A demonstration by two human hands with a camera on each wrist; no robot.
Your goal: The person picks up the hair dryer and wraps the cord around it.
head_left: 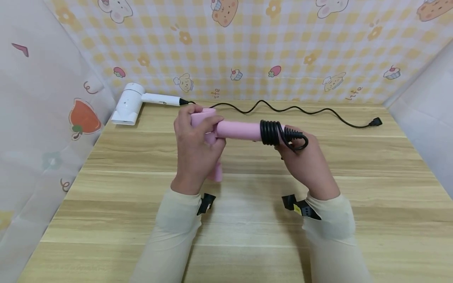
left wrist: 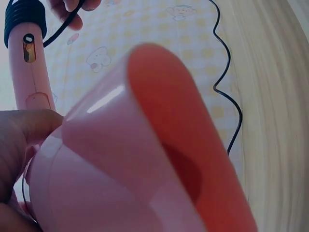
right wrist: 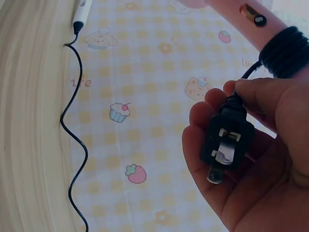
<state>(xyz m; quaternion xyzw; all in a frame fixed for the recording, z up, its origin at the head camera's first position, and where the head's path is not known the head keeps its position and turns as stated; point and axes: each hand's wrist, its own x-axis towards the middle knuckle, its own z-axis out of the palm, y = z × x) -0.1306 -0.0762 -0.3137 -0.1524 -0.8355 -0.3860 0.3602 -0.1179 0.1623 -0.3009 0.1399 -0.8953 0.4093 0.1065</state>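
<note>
I have a glossy pink plastic hair dryer [head_left: 242,131] up in both hands, clear of the pale wood-grain table [head_left: 255,232], its handle running nearly level from one hand to the other. My left hand [head_left: 194,148] is wrapped around the rounded head, thumb lying near the place where the handle joins it. The wide, flattened pink nozzle [left wrist: 104,111] sticks out below that hand, and its inside looks orange-red in the left wrist view. On the handle sits a gold-coloured slot with a round black button [left wrist: 30,52].

A black rubbery cord [head_left: 269,133] is wound in tight coils around the far part of the handle, with a loose loop hanging beside the coils. My right hand [head_left: 307,164] is at that end, fingers curled under a black two-prong plug [right wrist: 227,137] and thumb pressing by its neck, so the metal prongs point away from the palm.

Beyond my left hand, at the back left of the table, lies a white hair dryer with a slim handle [head_left: 129,103]. Its thin, wavy black cable [head_left: 311,113] runs along the back edge to a small black connector [head_left: 376,122] on the right. Behind it all hangs a yellow-and-white checked cloth printed with cartoon animals and cupcakes [head_left: 247,51]
</note>
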